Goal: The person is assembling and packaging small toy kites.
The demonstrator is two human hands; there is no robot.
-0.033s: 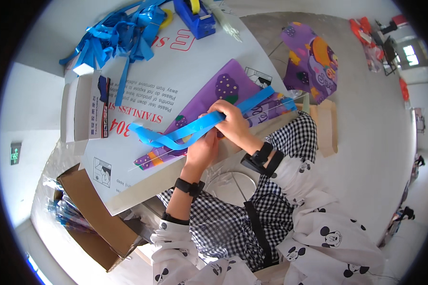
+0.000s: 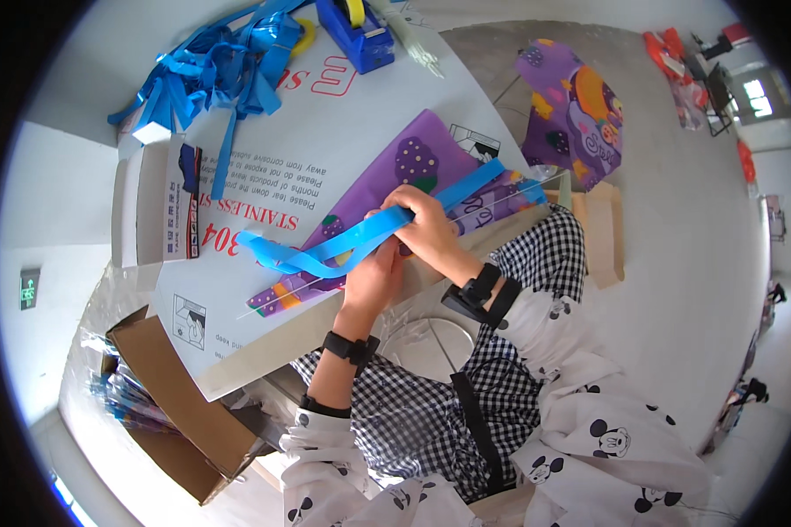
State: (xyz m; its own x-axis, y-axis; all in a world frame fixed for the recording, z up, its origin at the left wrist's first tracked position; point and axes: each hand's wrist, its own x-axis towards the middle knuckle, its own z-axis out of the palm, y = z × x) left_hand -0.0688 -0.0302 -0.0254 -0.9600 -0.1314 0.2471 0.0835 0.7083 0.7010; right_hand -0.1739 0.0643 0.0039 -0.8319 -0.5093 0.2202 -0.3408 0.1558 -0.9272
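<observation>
A long glossy blue strip [image 2: 353, 235] crosses over a purple printed sheet [image 2: 384, 174] folded to a pointed shape on the table. My right hand [image 2: 426, 230] is closed, its fingers bent over the strip and pinching it near the middle. Just below, my left hand [image 2: 373, 274] is closed against the right one; the strip hides its fingertips, so what they grip cannot be made out. One end of the strip loops to the left, and the other runs up to the right. A thin pale rod [image 2: 543, 183] lies along the sheet's near edge.
More blue strips [image 2: 228, 66] lie piled at the far left, beside a blue tape dispenser [image 2: 360, 39]. A small carton [image 2: 154, 206] stands at the table's left edge. An open cardboard box [image 2: 176, 395] sits lower left. Another purple printed sheet [image 2: 576, 119] is beyond the table's right edge.
</observation>
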